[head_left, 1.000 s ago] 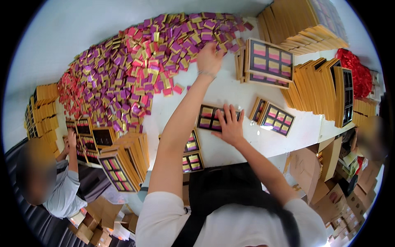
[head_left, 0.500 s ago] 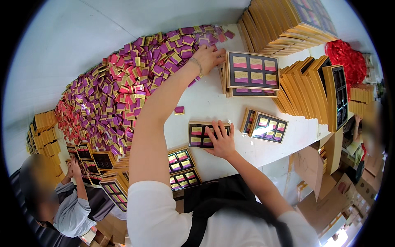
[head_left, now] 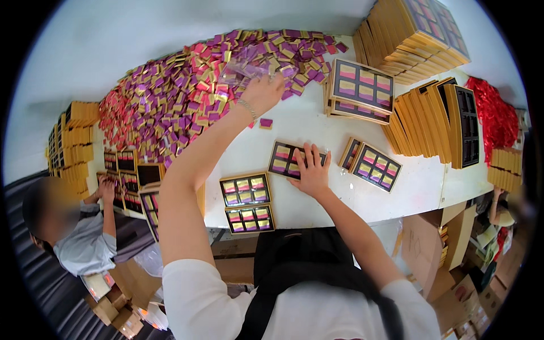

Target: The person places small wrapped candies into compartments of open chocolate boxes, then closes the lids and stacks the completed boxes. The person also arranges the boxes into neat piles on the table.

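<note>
My left hand [head_left: 262, 93] is over the heap of small wrapped pieces [head_left: 170, 102], purple, pink and gold. Its fingers are curled at the edge of a crinkled clear plastic sheet [head_left: 241, 71] and look closed on it. My right hand [head_left: 313, 171] lies with fingers spread on the right part of a black box with a gold rim [head_left: 281, 158], partly hiding the pieces in its compartments. A single purple piece [head_left: 266, 123] lies between the heap and this box. Two filled boxes [head_left: 245, 190] sit left of it, and another filled box [head_left: 377, 168] leans on one at its right.
Filled boxes are stacked [head_left: 362, 88] at the back right, beside a row of gold-edged trays [head_left: 422, 122] and a tall stack [head_left: 411, 42]. Red ribbon-like material [head_left: 492, 113] hangs at the far right. At the left, a co-worker [head_left: 85, 232] handles boxes. Cardboard cartons [head_left: 422, 246] stand below the table.
My left hand has moved left from beside the box stack, and the clear plastic has shifted left with it over the heap. My right hand stays on the same box. The view has shifted.
</note>
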{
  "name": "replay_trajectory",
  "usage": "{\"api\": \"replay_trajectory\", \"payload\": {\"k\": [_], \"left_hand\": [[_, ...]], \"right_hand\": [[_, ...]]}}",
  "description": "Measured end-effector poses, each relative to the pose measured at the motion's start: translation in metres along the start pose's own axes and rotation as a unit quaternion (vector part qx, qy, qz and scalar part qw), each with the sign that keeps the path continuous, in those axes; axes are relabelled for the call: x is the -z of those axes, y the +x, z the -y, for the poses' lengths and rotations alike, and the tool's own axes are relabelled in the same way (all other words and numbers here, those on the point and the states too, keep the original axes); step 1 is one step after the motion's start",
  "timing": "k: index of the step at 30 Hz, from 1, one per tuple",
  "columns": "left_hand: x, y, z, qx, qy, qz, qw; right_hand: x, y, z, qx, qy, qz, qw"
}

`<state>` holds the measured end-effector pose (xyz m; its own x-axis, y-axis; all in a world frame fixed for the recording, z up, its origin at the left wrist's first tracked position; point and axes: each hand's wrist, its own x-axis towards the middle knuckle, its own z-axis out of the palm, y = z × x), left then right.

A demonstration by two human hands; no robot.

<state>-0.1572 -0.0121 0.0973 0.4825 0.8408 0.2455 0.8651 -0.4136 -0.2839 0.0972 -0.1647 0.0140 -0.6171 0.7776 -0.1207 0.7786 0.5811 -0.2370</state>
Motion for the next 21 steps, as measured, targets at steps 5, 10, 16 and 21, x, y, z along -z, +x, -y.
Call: {"api": "replay_trajectory", "payload": {"k": [5,10,16,21], "left_hand": [[0.094,-0.051,-0.024,0.187,-0.064,-0.022,0.980],[0.133,-0.127,-0.123,0.556,-0.577,-0.203,0.563],[0.161,-0.199,-0.258,0.674,-0.668,-0.247,0.199],[0.137,-0.296,-0.259,0.758,-0.291,-0.133,0.569]], "right_hand": [[0.016,0.001,-0.001,-0.015,0.051,0.002,0.999],[0.089,-0.020,0.026,0.063,0.302,-0.101,0.946],[0.099,-0.089,0.055,0.078,0.141,0.094,0.982],[0.046,-0.115,0.036,0.142,0.151,0.112,0.972]]}}
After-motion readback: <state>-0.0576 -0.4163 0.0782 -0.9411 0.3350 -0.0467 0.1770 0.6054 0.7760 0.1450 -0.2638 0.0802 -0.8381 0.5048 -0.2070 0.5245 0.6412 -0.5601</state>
